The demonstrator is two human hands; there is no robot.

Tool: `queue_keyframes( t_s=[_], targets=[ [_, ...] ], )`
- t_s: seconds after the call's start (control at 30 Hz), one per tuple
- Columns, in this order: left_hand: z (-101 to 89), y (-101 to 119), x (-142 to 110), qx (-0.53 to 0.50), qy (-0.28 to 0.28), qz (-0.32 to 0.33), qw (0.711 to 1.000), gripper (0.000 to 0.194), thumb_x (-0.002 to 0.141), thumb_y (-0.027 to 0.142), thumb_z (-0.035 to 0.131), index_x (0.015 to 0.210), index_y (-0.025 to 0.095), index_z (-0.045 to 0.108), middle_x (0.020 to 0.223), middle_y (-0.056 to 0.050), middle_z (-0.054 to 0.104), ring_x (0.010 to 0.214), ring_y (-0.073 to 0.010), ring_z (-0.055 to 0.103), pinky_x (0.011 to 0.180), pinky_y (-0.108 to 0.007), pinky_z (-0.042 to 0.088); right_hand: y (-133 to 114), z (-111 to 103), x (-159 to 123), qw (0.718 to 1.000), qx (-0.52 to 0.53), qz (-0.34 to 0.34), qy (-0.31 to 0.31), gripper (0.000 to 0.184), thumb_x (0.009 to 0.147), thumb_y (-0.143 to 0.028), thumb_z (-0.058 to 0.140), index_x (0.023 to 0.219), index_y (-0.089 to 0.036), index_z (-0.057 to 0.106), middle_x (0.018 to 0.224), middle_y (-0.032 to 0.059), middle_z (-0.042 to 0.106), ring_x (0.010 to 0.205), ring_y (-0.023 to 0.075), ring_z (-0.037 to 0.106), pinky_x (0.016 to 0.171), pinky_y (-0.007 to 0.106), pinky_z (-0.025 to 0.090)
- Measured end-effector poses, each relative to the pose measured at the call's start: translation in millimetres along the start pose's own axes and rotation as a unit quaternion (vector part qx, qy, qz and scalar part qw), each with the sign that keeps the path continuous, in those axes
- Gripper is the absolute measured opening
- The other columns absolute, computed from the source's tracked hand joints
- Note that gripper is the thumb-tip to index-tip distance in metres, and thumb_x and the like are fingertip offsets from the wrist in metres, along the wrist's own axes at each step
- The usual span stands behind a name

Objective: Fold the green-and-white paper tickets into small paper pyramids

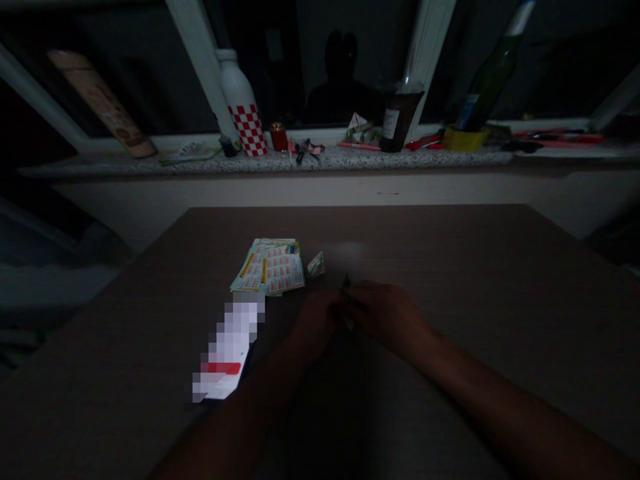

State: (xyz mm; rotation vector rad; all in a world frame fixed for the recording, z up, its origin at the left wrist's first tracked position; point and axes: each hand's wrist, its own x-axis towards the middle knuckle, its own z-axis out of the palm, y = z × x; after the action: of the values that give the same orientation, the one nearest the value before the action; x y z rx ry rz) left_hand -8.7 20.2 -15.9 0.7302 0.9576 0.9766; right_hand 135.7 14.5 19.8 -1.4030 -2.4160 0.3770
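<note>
My left hand (320,317) and my right hand (385,308) meet over the middle of the table, both with fingers closed. Pinched between them is a small, dark piece of folded paper (349,323); its edges stick out above and below my fingers, and the rest is hidden in shadow. Just beyond my left hand lies a small folded paper piece (317,265) with a pale green pattern. Left of that, a pile of printed paper tickets (283,272) is fanned out flat. A lit phone (227,350) rests beside my left forearm, its screen blurred out.
Behind the brown table (475,267) runs a speckled stone windowsill (330,159). On it stand a tan cylinder (105,103), a white bottle with red checks (243,110), a small red jar (279,137), a dark drink cup (399,120) and a green bottle (493,77). The room is dim.
</note>
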Motion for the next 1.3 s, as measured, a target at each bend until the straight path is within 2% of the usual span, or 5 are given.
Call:
queue_keyframes(
  t_s=[0.37, 0.5, 0.57, 0.8, 1.3],
  targets=[
    [-16.0, 35, 2, 0.199, 0.083, 0.016, 0.976, 0.032, 0.073, 0.033, 0.063, 0.099, 0.014, 0.062, 0.082, -0.008, 0.069, 0.053, -0.0162, 0.062, 0.047, -0.026, 0.046, 14, 7, 53, 0.999, -0.007, 0.049, -0.011, 0.021, 0.085, -0.023, 0.054, 0.094, -0.023, 0.073, 0.090, 0.0066, 0.075, 0.081, 0.0213, 0.068, 0.064, 0.025, 0.042],
    [-21.3, 59, -9, 0.575, 0.155, 0.158, 0.787, 0.027, 0.077, 0.038, 0.059, 0.091, 0.017, 0.067, 0.087, -0.010, 0.071, 0.080, -0.0248, 0.066, 0.070, -0.033, 0.047, 19, 12, 71, 0.997, -0.017, 0.067, -0.021, 0.019, 0.083, -0.024, 0.057, 0.090, -0.022, 0.075, 0.082, 0.0069, 0.075, 0.076, 0.0217, 0.069, 0.060, 0.025, 0.041],
    [-27.8, 69, -11, 0.667, 0.181, 0.142, 0.709, 0.032, 0.079, 0.042, 0.057, 0.098, 0.018, 0.065, 0.083, -0.010, 0.071, 0.082, -0.0267, 0.065, 0.072, -0.034, 0.046, 20, 15, 78, 0.997, -0.020, 0.070, -0.030, 0.018, 0.082, -0.024, 0.058, 0.088, -0.022, 0.075, 0.081, 0.0065, 0.075, 0.075, 0.0205, 0.068, 0.059, 0.024, 0.041],
    [-53.2, 80, -11, 0.786, 0.204, 0.157, 0.563, 0.032, 0.079, 0.026, 0.053, 0.107, 0.013, 0.060, 0.103, -0.014, 0.065, 0.100, -0.0286, 0.059, 0.083, -0.036, 0.045, 19, 20, 90, 0.996, -0.023, 0.075, -0.039, 0.018, 0.081, -0.027, 0.060, 0.088, -0.021, 0.075, 0.081, 0.0075, 0.075, 0.073, 0.0195, 0.067, 0.059, 0.024, 0.040],
    [-48.1, 73, -8, 0.823, 0.160, 0.130, 0.530, 0.031, 0.079, 0.017, 0.053, 0.109, 0.014, 0.062, 0.110, -0.014, 0.061, 0.107, -0.0281, 0.054, 0.091, -0.037, 0.040, 22, 10, 81, 0.998, 0.034, 0.047, 0.002, 0.020, 0.082, -0.021, 0.058, 0.091, -0.023, 0.075, 0.081, 0.0032, 0.076, 0.072, 0.0176, 0.068, 0.062, 0.022, 0.044]
  ],
)
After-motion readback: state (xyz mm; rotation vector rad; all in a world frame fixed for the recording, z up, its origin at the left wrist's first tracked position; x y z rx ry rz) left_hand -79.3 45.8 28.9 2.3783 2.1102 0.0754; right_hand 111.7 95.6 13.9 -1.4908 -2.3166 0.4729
